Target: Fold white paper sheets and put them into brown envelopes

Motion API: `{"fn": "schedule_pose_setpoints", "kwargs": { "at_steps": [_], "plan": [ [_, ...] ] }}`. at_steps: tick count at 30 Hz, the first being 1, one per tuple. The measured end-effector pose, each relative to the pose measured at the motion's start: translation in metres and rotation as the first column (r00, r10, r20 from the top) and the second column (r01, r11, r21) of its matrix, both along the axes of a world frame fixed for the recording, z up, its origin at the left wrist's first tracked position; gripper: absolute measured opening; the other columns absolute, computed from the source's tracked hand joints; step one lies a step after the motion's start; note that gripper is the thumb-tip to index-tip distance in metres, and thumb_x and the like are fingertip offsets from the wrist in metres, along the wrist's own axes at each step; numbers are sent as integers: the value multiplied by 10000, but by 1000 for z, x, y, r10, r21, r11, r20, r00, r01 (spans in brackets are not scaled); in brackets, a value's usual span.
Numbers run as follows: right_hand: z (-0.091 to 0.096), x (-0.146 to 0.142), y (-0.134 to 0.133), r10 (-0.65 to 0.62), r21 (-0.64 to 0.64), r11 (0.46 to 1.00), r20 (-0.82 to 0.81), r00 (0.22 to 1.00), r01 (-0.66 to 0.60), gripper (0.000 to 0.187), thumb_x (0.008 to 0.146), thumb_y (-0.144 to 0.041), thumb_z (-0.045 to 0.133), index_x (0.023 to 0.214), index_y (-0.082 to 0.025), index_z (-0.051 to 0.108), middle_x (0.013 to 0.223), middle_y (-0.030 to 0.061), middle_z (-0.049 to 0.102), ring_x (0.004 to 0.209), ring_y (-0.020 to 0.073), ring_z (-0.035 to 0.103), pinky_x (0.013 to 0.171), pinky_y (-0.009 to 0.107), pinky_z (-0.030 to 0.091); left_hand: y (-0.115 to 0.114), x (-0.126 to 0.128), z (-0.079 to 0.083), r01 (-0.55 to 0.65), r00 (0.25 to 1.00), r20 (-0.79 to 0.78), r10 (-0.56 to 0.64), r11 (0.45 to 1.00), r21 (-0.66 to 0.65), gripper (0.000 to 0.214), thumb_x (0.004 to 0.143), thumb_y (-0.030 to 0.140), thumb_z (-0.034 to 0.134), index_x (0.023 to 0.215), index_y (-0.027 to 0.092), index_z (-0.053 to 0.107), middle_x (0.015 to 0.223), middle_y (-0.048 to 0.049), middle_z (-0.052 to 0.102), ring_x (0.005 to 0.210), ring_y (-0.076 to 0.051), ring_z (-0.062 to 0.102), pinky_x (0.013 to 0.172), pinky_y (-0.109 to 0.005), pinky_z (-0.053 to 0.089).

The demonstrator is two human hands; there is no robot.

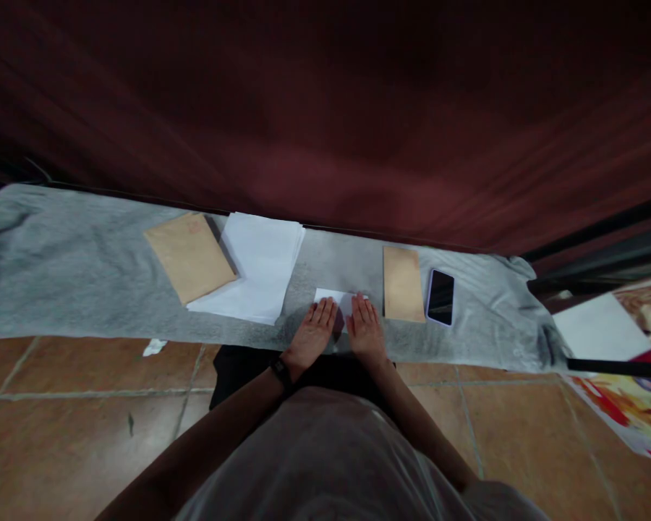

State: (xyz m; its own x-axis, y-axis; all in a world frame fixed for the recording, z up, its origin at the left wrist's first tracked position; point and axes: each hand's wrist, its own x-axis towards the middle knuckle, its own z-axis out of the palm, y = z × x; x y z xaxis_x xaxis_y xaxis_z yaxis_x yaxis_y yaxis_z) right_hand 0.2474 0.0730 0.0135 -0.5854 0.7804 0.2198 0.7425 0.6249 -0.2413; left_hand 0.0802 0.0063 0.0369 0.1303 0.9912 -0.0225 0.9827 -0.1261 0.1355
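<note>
A small white piece of paper (343, 302), seemingly folded, lies on the grey cloth in front of me. My left hand (312, 333) rests flat on its left side, fingers stretched out. On its right side lies my right hand (366, 329), also flat with fingers extended. Both palms hide the paper's lower part. Just right of my right hand is a single brown envelope (403, 284). To the left of my left hand sits a stack of white paper sheets (263, 260), partly covered by a pile of brown envelopes (191, 257).
Grey cloth (87, 275) covers the narrow table. A phone (441, 297) with a purple edge lies right of the single envelope. Behind the table hangs a dark red curtain (325, 174). A white sheet (602, 327) and a colourful printed piece (629, 409) are at far right.
</note>
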Motion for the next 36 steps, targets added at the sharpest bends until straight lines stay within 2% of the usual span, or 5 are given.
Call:
{"fn": "schedule_pose_setpoints", "kwargs": {
  "at_steps": [5,14,19,27,36],
  "plan": [
    [-2,-18,-5,80,-42,996,12,997,-80,519,1074,-300,332,1562,-142,409,1622,115,400,1501,250,367,1233,458,296,1,1,-1,15,999,-28,-15,1000,-14,633,922,48,315,1552,43,378,1617,-207,374,1546,-275,267,1255,-496,287],
    [-8,-3,-1,-24,52,998,-5,1000,25,551,1068,-387,407,1548,-117,426,1604,159,417,1489,288,387,1215,479,313,-3,-10,-4,11,999,45,-14,998,57,654,901,30,379,1550,110,403,1622,-159,393,1534,-242,308,1244,-443,318],
    [-9,1,-6,-87,87,992,-1,996,87,574,1073,-388,379,1551,-72,401,1585,177,443,1488,287,387,1213,455,326,-5,-20,-10,-160,977,158,144,982,98,577,926,49,386,1498,82,457,1635,-200,351,1536,-283,300,1222,-448,355],
    [-7,-1,-14,-173,84,981,-7,985,173,614,1025,-375,451,1561,-81,387,1594,177,429,1473,310,406,1205,469,345,18,-22,-19,-434,804,481,349,898,75,561,932,159,440,1493,158,449,1551,-151,490,1456,-286,444,1194,-480,412],
    [-5,-2,-10,-188,10,982,-43,981,188,574,972,-302,522,1502,-87,481,1576,153,466,1446,307,440,1189,447,374,32,-25,-6,-547,601,660,450,834,-71,693,831,206,580,1500,129,415,1199,-135,665,1130,-281,655,992,-438,548]
  ]
}}
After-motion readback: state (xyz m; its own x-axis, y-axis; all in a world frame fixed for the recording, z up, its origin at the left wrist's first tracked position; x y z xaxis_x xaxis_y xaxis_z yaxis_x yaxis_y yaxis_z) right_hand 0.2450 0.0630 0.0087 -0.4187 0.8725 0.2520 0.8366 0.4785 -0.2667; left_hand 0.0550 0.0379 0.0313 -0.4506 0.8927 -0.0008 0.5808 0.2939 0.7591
